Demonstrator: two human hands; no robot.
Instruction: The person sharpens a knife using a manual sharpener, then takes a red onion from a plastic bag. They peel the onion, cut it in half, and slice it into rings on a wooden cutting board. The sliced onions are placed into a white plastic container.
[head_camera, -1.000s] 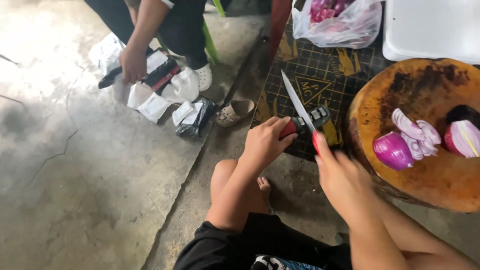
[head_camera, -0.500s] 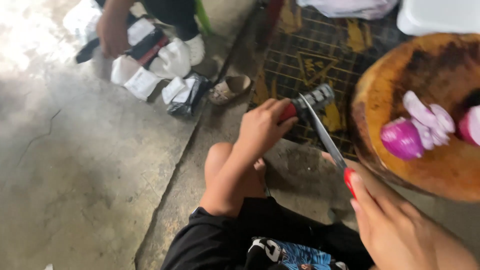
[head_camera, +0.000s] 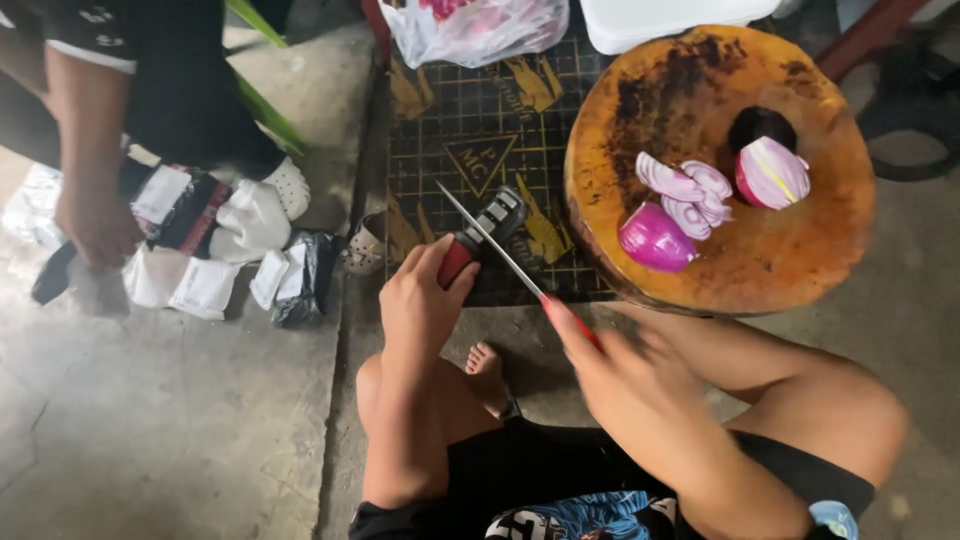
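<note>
My left hand (head_camera: 425, 295) grips the red handle of a small black knife sharpener (head_camera: 490, 225) that rests on a black patterned mat (head_camera: 470, 120). My right hand (head_camera: 635, 375) holds a red-handled knife (head_camera: 490, 240), whose thin blade lies slanted through the sharpener's slot, tip pointing up and left. To the right sits a round wooden chopping block (head_camera: 810, 250) with a peeled purple onion half (head_camera: 655, 238), loose onion peels (head_camera: 690, 190) and another cut onion (head_camera: 770, 172). My bare knees and a foot (head_camera: 485, 365) show below.
Another person (head_camera: 95, 150) crouches at the upper left over white and black packets (head_camera: 215, 250) on the concrete floor. A plastic bag of onions (head_camera: 475, 25) and a white tub (head_camera: 670, 18) stand at the top. A small shoe (head_camera: 362, 250) lies by the mat's edge.
The knife has been drawn down and back through the sharpener, its blade swinging from tip-up-left to slanted across the slot. My right hand dropped lower. The view shifted right.
</note>
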